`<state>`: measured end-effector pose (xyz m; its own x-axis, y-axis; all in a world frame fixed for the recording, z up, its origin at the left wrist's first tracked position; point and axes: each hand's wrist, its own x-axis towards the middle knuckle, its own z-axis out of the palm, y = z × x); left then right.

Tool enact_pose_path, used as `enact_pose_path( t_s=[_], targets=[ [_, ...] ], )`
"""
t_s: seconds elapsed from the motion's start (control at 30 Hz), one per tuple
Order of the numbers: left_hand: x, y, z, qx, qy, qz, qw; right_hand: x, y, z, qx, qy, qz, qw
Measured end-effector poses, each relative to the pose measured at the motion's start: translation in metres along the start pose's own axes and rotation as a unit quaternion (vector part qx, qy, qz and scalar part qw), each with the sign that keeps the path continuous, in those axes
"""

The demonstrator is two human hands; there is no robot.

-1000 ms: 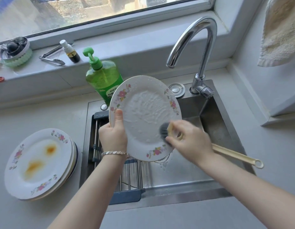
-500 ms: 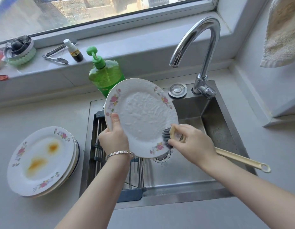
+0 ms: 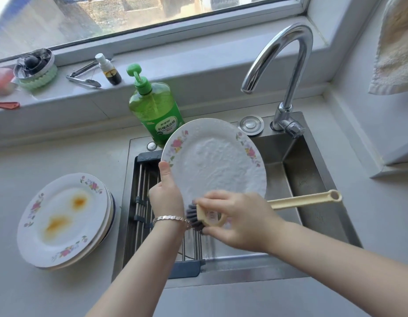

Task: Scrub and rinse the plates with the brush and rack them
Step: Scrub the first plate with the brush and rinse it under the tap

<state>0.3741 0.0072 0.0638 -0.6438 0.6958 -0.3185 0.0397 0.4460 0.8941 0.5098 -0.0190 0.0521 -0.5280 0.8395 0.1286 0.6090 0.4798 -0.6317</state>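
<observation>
left hand (image 3: 166,197): gripped the floral plate (image 3: 216,161) at its lower-left rim, thumb on the face, fingers hidden behind.
plate: was tilted up over the sink (image 3: 313,179), face to the camera, with a suds film across the well. Likely held that way so runoff dropped into the basin and the face stayed open to the brush.
right hand (image 3: 239,223): was curled round the dish brush (image 3: 303,200) right at the head. Choked-up grip, probably for pressure. The long cream handle stuck out right over the basin.
bristles (image 3: 194,216): dark tuft sat at the plate's lower edge, just beside the left wrist. Exact contact was partly hidden by the hand.
drain rack (image 3: 141,202): wire rack sat in the sink's left part, below the plate. No plate seen in it.
dirty stack (image 3: 63,220): sat on the counter left of the sink, top plate orange-stained. Looked like the queue, on the left hand's side.
faucet (image 3: 290,65): spout was over the basin, no water seen running. Rinse judged not yet done.
soap bottle (image 3: 155,113): green pump bottle stood at the sink's back edge, just behind the plate.
writing: bottle label carried Chinese print, seemingly 柠檬洗洁精. Smaller lines were unreadable, and so was the print on the brush head.
</observation>
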Motion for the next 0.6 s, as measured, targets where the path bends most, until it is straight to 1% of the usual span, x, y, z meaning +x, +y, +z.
enact_pose_path(
  t_s=[0.03,0.07,0.1,0.13,0.17,0.2,0.27,0.3,0.33,0.43,0.47,0.5,0.53,0.6],
  targets=[
    [0.001,0.0,-0.002,0.004,-0.005,0.004,1.0,0.002,0.006,-0.004,-0.011,-0.009,0.019,1.0],
    [0.001,-0.001,-0.003,0.012,-0.004,0.012,1.0,0.006,0.013,-0.008,-0.015,-0.01,0.057,0.998],
    [0.002,-0.002,-0.002,0.016,-0.003,0.016,1.0,0.008,0.021,-0.009,-0.024,-0.004,0.097,0.995],
    [0.002,-0.002,-0.001,0.011,-0.005,0.013,1.0,0.011,0.022,-0.008,-0.033,0.016,0.104,0.994],
    [0.002,-0.002,0.0,0.002,-0.003,0.006,1.0,0.013,0.016,-0.005,-0.033,0.037,0.082,0.995],
    [0.003,-0.003,0.001,-0.004,0.0,0.0,1.0,0.012,0.008,-0.002,-0.025,0.049,0.036,0.998],
    [0.004,-0.003,0.0,-0.01,0.002,-0.01,1.0,-0.001,-0.003,0.005,0.0,0.011,-0.041,0.999],
    [0.005,-0.003,-0.002,-0.012,0.004,-0.012,1.0,-0.007,0.001,0.006,-0.009,-0.001,-0.061,0.998],
    [0.007,-0.004,-0.003,-0.011,0.01,-0.013,1.0,-0.008,0.009,0.002,-0.023,-0.008,-0.049,0.999],
    [0.009,-0.005,-0.005,-0.017,0.031,-0.02,0.999,-0.002,0.041,-0.016,-0.078,-0.007,0.1,0.992],
    [0.01,-0.006,-0.004,-0.022,0.034,-0.027,0.999,-0.004,0.044,-0.015,-0.072,-0.015,0.11,0.991],
    [0.009,-0.006,-0.003,-0.026,0.039,-0.036,0.998,-0.006,0.04,-0.013,-0.055,-0.014,0.088,0.994],
    [0.009,-0.006,-0.002,-0.032,0.043,-0.044,0.998,-0.01,0.036,-0.01,-0.047,-0.014,0.039,0.998],
    [0.009,-0.006,-0.002,-0.044,0.053,-0.057,0.996,-0.026,0.035,-0.003,-0.038,-0.03,-0.025,0.999]
  ],
)
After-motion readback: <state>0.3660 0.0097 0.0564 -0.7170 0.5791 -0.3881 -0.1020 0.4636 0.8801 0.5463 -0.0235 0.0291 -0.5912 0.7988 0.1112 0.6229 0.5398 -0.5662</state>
